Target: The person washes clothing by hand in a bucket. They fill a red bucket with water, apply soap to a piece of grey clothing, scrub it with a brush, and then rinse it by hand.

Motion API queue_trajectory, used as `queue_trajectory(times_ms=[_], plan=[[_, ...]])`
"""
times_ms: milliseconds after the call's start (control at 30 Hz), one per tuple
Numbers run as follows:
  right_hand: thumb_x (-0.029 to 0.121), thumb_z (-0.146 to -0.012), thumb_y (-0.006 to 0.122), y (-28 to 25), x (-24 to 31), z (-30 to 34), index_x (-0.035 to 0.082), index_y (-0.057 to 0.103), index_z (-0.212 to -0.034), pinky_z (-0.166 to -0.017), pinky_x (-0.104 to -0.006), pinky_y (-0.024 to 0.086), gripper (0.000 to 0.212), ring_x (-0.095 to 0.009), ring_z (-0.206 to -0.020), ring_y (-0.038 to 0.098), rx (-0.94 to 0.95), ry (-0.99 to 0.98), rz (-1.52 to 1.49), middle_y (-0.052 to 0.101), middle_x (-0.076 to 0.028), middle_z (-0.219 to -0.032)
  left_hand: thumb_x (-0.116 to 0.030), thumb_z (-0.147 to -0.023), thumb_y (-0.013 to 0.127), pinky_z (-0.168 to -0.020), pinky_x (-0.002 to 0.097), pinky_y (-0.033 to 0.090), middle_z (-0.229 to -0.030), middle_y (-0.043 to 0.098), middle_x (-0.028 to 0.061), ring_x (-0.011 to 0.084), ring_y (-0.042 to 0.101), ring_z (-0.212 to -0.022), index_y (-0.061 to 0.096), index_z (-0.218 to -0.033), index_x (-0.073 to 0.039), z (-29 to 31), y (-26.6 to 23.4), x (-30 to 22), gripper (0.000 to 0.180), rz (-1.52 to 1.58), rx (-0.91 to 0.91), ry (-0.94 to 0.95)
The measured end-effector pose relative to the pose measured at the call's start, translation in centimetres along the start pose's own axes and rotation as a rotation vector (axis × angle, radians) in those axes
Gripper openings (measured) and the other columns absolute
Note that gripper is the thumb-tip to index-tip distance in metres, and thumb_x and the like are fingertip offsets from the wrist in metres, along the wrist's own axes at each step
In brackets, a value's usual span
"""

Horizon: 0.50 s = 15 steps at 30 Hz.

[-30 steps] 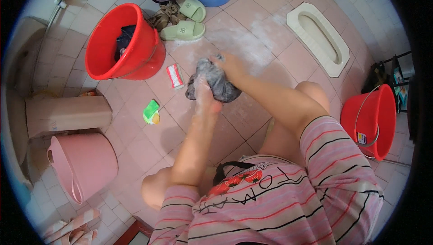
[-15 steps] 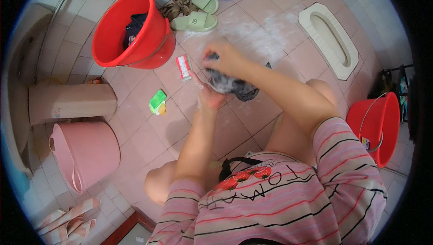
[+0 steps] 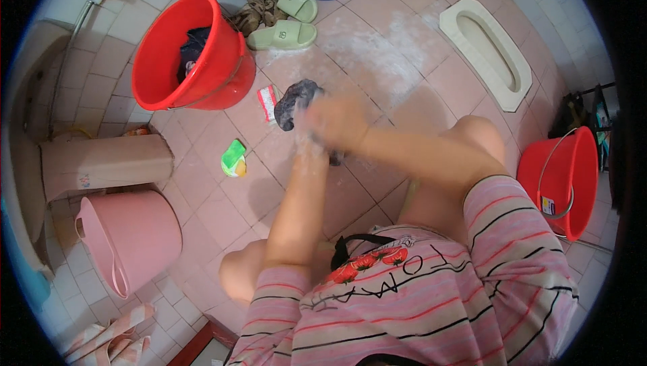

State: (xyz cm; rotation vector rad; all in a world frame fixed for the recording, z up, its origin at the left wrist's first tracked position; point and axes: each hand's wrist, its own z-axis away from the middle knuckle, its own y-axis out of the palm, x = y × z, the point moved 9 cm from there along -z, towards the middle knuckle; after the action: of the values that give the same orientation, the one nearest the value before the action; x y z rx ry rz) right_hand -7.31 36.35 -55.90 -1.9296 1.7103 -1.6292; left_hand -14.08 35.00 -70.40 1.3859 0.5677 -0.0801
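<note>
A bunched dark grey cloth, wet and streaked with suds, is between my two hands above the tiled floor. My left hand is closed around it from below, and the bunch sticks out past that hand; its fingers are mostly hidden. Over the left hand lies my right hand, against the cloth and smeared by motion, so its fingers do not show clearly. A small dark bit of cloth hangs below the right wrist. Beside the bunch lies a red and white packet. Nearer on the floor is a green and white packet with a yellow patch.
A red bucket with dark cloth inside stands far left, beside green slippers. White powder or suds whiten the floor. A squat toilet and another red bucket are right; a pink tub is left.
My right hand has come down and nearer, across my left hand. The grey cloth's bunch now shows to the left, past the hands, where it hung to their right before.
</note>
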Motion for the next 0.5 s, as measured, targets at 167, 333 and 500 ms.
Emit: queue_trajectory(times_ms=[167,333,500], plan=[[0.039,-0.084,0.06,1.0,-10.5,1.4,0.007,0.063,-0.084,-0.071,-0.0397,0.048,0.032,-0.028,-0.079,0.062,0.058,0.24,-0.086,0.064,-0.011,-0.081,-0.034,-0.09,0.05,-0.076,0.0391,0.053,-0.094,0.065,0.0047,0.0231,0.063,-0.083,0.061,-0.099,-0.012,1.1,0.9,6.0,0.026,0.075,-0.561,-0.293],[0.055,-0.086,0.051,-0.9,-15.1,-0.3,0.008,0.059,-0.108,-0.08,-0.0376,0.045,0.052,-0.025,-0.096,0.061,0.196,0.698,-0.202,0.066,-0.008,-0.101,-0.017,-0.083,0.058,-0.087,0.0438,0.049,-0.103,0.064,0.0076,0.0241,0.061,-0.096,0.06,-0.104,-0.005,2.4,2.3,1.8,0.024,-0.245,-0.519,-0.245],[0.046,-0.074,0.073,2.7,-11.8,1.8,0.011,0.055,-0.123,-0.079,-0.0329,0.048,0.063,-0.02,-0.091,0.062,0.809,0.936,-1.235,0.064,-0.008,-0.112,0.004,-0.065,0.064,-0.089,0.0387,0.05,-0.106,0.062,0.0116,0.0263,0.062,-0.095,0.054,-0.114,0.0,2.8,5.3,1.7,0.05,-0.51,-0.176,-0.436]])
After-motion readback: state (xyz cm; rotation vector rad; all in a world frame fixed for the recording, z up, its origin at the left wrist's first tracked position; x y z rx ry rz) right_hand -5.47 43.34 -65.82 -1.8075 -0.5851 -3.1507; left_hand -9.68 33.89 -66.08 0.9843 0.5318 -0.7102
